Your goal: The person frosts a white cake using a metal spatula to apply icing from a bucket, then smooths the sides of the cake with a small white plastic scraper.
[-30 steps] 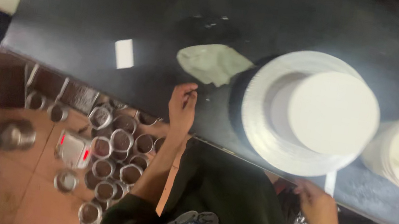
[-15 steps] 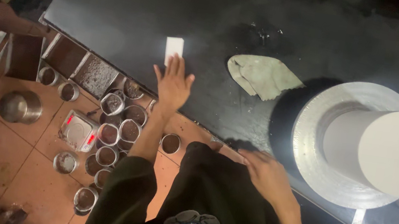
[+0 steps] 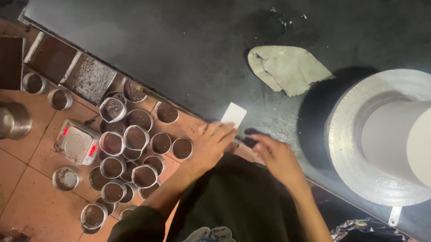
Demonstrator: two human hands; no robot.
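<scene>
Fingers of the left hand lie spread and nearly flat at the near edge of the black counter, their tips just touching the lower end of a small white card; nothing is pinched or gripped. That card lies flat on the counter right at the edge, just beyond those fingertips and a little to their right, its long axis running away from the person with a slight lean to the right. The right hand rests loosely curled just beside the left, its fingers pointing toward a small dark object on the counter lip; whether it has hold of that object cannot be told. Of the two, the left hand is the nearer to the card. Farther along the counter lie a crumpled grey cloth and a round metal mould with a white cylinder. Below, on the tiled floor, stand many small soil-filled tins, a little digital scale and a metal bowl.
</scene>
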